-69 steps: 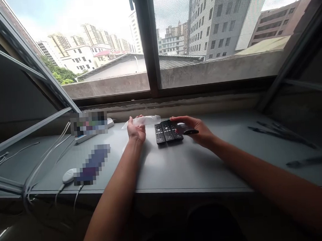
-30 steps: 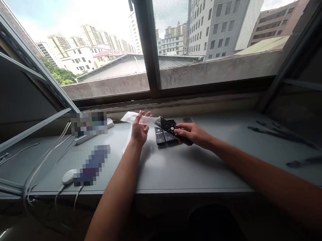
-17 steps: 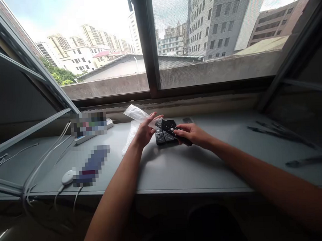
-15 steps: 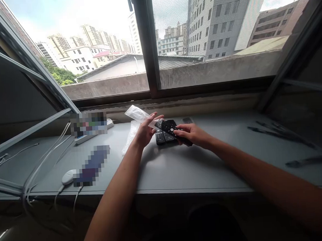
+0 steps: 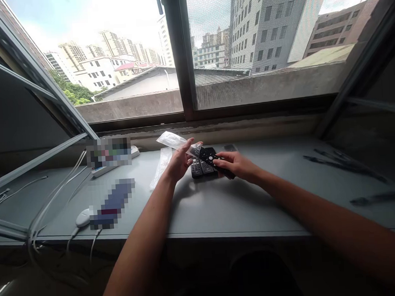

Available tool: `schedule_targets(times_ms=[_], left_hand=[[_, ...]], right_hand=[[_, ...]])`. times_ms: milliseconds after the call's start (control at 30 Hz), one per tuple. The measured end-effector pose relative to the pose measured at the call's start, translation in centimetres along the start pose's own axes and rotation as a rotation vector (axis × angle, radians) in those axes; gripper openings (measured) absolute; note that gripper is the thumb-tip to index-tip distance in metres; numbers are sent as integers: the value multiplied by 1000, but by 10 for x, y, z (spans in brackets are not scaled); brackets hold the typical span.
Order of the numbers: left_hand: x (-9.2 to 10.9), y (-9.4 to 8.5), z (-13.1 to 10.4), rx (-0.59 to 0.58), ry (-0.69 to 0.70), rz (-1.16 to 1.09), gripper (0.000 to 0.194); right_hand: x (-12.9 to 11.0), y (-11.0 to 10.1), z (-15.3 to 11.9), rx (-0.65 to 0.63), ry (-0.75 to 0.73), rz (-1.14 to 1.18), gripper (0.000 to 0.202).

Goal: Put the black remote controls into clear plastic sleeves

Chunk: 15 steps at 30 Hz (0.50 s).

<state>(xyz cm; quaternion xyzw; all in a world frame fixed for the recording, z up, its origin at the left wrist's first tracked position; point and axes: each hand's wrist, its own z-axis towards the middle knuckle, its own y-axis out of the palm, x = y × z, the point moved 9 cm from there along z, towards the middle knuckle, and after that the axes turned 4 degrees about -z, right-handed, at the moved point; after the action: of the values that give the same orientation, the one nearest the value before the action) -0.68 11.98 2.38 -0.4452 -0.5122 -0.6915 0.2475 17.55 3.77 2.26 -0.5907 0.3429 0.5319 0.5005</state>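
Note:
My right hand [image 5: 237,164] grips a black remote control [image 5: 207,156] by its near end, thumb on top. The far end of that remote is at the mouth of a clear plastic sleeve [image 5: 171,139]; whether it sits inside cannot be made out. With thumb and fingers, my left hand [image 5: 179,163] holds the sleeve, whose loose end sticks out up and to the left. Beneath the held remote, more black remote controls [image 5: 196,170] lie side by side on the desk, partly covered by my hands. A second clear plastic sleeve [image 5: 160,169] lies flat left of my left hand.
The grey desk [image 5: 255,211] runs along a window. On the left are a power strip [image 5: 135,152], a blurred-out blue item [image 5: 115,202], a white round charger [image 5: 84,217] and white cables [image 5: 53,192]. Dark pen-like objects [image 5: 342,163] lie at the right.
My left hand's fingers have closed in on the sleeve, and its mouth has moved right to meet the remote's far end. My right hand has barely moved.

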Motion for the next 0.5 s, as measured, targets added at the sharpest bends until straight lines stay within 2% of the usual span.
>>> schedule_targets(times_ms=[333,433,500], left_hand=[[-5,9,-7,-66,-51,85,75],[-8,14,-8,-111,-67,114,76],[-11,15,-7,-135,-81,120,70]], right_hand=[[3,3,2,-24,-77,-108,50],[1,2,1,8,-139,-203,46],[-2,0,1,51,-161,-227,46]])
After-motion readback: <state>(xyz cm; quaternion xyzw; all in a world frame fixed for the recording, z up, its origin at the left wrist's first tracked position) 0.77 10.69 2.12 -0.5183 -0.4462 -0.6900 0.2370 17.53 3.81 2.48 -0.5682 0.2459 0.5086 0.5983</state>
